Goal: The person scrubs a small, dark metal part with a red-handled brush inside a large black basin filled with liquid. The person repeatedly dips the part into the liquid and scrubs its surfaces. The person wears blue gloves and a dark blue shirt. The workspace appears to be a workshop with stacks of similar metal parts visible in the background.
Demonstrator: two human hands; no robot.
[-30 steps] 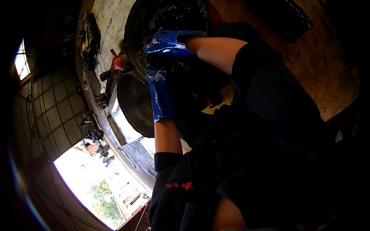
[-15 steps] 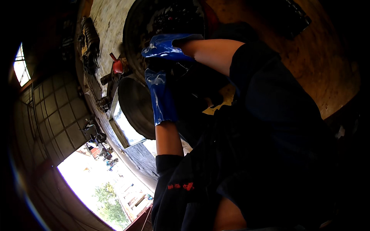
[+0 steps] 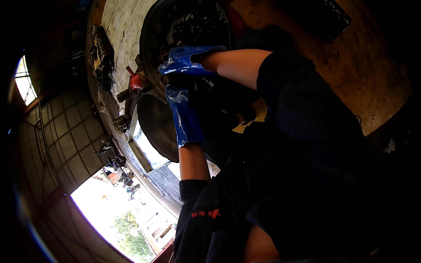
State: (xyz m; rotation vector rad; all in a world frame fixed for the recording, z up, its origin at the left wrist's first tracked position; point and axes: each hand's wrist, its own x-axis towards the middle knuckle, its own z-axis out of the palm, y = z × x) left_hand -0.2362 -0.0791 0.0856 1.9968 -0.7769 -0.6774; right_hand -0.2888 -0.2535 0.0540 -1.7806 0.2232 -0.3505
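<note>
Both my hands wear blue rubber gloves with pale wet streaks. My right hand (image 3: 186, 60) reaches in from the right over a round dark basin (image 3: 147, 44). Just below it, my left hand (image 3: 180, 107) comes up from the lower edge. The gloved fingers of both curl toward each other around something dark that shadow and the gloves hide. Dark, glossy liquid with bright specks (image 3: 193, 28) shows inside the basin, beyond my right hand.
Left of my left hand stands a second round dark pan (image 3: 153, 125), with a shallow rectangular tray (image 3: 147, 149) beside it. A red can-like object with a thin stem (image 3: 136, 81) sits near the basin's left rim. Ribbed dark parts (image 3: 103, 46) lie farther left. Brown stained ground (image 3: 372, 87) is at right.
The whole view has shifted slightly, with the surroundings lower in the picture. Both hands stay close together at the basin, and my right glove sits a little closer to the left one.
</note>
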